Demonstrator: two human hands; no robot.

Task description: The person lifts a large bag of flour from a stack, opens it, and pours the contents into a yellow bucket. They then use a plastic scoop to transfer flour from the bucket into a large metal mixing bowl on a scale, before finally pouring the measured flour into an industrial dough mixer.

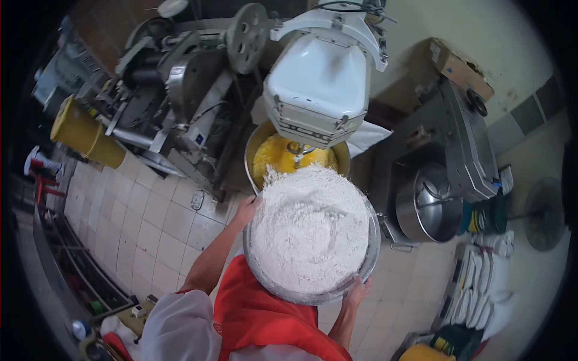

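A wide metal basin (256, 265) heaped with white flour (313, 231) is held up before me. My left hand (245, 212) grips its rim at the far left, and my right hand (357, 290) grips it at the near right, the fingers partly hidden under the basin. Just beyond stands the steel mixing bowl (344, 157) of a white mixer (319, 75). Yellow dough or batter (268, 157) lies in it around the mixer's metal attachment (299, 147). The flour's far edge overlaps the bowl's near side in view; whether any falls in, I cannot tell.
A grey machine with a large wheel (248, 37) stands at the left, near a yellow bin (90, 132). Right of the mixer is a second machine with a steel bowl (415, 207). Stacked white sacks (481, 289) lie at the right. The floor is tiled (159, 219).
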